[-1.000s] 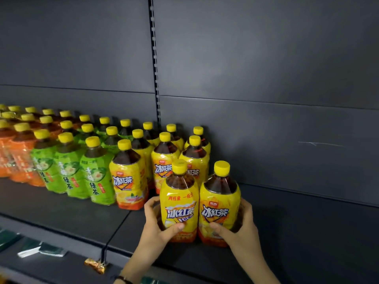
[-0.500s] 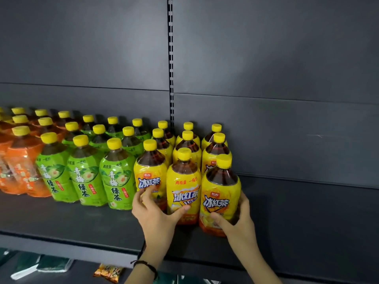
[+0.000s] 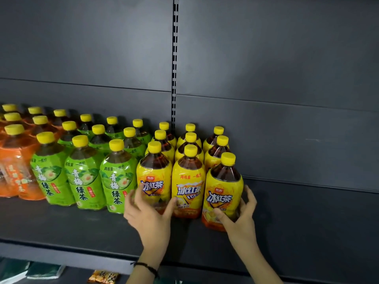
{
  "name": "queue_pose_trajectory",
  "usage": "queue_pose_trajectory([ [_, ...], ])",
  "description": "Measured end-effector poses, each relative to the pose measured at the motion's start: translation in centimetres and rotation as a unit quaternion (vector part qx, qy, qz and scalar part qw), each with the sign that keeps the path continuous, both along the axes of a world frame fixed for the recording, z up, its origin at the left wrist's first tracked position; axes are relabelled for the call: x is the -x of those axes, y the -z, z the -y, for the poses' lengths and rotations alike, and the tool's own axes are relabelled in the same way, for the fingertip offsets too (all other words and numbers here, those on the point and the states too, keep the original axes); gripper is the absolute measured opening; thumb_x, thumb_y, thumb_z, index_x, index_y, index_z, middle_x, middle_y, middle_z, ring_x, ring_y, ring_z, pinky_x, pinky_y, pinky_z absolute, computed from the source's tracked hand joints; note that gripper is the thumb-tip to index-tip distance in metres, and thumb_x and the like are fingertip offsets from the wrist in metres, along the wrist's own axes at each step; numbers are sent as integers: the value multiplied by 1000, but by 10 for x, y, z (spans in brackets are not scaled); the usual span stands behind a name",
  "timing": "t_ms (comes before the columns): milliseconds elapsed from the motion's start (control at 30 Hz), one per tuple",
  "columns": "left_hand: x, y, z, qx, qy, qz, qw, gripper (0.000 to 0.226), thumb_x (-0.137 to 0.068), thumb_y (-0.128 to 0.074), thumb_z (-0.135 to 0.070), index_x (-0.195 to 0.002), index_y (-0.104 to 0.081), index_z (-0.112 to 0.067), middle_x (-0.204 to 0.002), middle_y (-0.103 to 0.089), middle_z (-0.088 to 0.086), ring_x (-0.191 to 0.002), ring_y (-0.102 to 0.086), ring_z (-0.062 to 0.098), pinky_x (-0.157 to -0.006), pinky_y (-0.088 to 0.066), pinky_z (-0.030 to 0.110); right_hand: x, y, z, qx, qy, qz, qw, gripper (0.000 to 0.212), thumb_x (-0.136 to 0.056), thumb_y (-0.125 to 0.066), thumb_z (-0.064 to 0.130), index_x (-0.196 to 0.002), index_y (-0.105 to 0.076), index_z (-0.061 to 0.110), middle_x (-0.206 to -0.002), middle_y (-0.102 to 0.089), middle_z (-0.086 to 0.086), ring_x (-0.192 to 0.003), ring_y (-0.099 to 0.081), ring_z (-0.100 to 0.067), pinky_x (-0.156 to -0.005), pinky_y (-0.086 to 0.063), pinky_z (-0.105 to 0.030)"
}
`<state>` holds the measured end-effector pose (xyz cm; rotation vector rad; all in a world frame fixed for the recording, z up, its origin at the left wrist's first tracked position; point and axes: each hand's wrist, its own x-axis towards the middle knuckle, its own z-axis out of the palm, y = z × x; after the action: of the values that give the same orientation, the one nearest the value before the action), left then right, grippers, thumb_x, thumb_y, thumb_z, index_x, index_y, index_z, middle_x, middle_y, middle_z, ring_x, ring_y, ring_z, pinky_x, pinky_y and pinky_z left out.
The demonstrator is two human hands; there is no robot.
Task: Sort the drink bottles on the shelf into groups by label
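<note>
Three groups of yellow-capped bottles stand on the dark shelf [image 3: 82, 226]: orange labels [image 3: 14, 171] at far left, green labels [image 3: 82, 175] in the middle, yellow labels to their right. My left hand [image 3: 147, 214] holds the base of the front-left yellow-label bottle [image 3: 153, 177], with fingers on its left side and the thumb between it and the middle front bottle [image 3: 188, 181]. The front-right yellow-label bottle [image 3: 223, 187] is gripped low by my right hand [image 3: 242, 216], thumb in front and fingers round its right side. This bottle stands slightly forward of its row.
A slotted upright rail [image 3: 174, 58] runs down the dark back panel behind the yellow bottles. Bare shelf [image 3: 307, 222] stretches to the right of them. Below the shelf edge lie a snack packet [image 3: 103, 277] and green packs [image 3: 41, 271].
The two front yellow-label bottles have slid back against the yellow group. My left hand has shifted from the middle bottle to the front-left one. My right hand stays on the right bottle.
</note>
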<state>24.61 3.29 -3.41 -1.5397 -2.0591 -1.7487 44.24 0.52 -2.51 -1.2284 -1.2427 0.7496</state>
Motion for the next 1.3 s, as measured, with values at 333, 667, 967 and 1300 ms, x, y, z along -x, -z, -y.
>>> queue_pose_trajectory([
  [333, 71, 4, -13, 83, -46, 36, 995, 143, -43, -42, -96, -150, -15, -6, -154, -13, 30, -136, -23, 53, -95, -33, 70, 4, 11, -14, -15, 97, 65, 993, 80, -75, -78, 29, -142, -36, 29, -133, -44, 2, -118, -47, -11, -90, -42, -26],
  [667, 78, 10, -21, 118, -32, -11, 992, 137, -53, -29, -98, -145, -25, 3, -146, -22, 39, -127, -31, 61, -98, -30, 68, 16, 6, -14, -5, 133, 89, 987, 83, -79, -74, 32, -147, -27, 30, -135, -43, -3, -112, -41, -6, -86, -39, -29],
  [967, 97, 0, 14, 84, 48, 102, 990, 90, -77, -78, -29, -149, -26, -19, -157, -11, 11, -142, -20, 32, -111, -25, 46, 10, 7, -3, 10, 94, 58, 994, 75, -77, -74, 40, -139, -32, 33, -136, -48, 8, -120, -50, -10, -98, -46, -37],
  [1300, 128, 0, 67, 221, 137, 6, 965, 24, -91, -62, -22, -114, -66, -16, -94, -67, -9, -93, -62, 9, -83, -46, 22, 10, -5, 12, 72, 97, 16, 993, 37, -93, -58, 25, -128, -50, 20, -129, -56, -3, -111, -55, -17, -88, -43, -31],
])
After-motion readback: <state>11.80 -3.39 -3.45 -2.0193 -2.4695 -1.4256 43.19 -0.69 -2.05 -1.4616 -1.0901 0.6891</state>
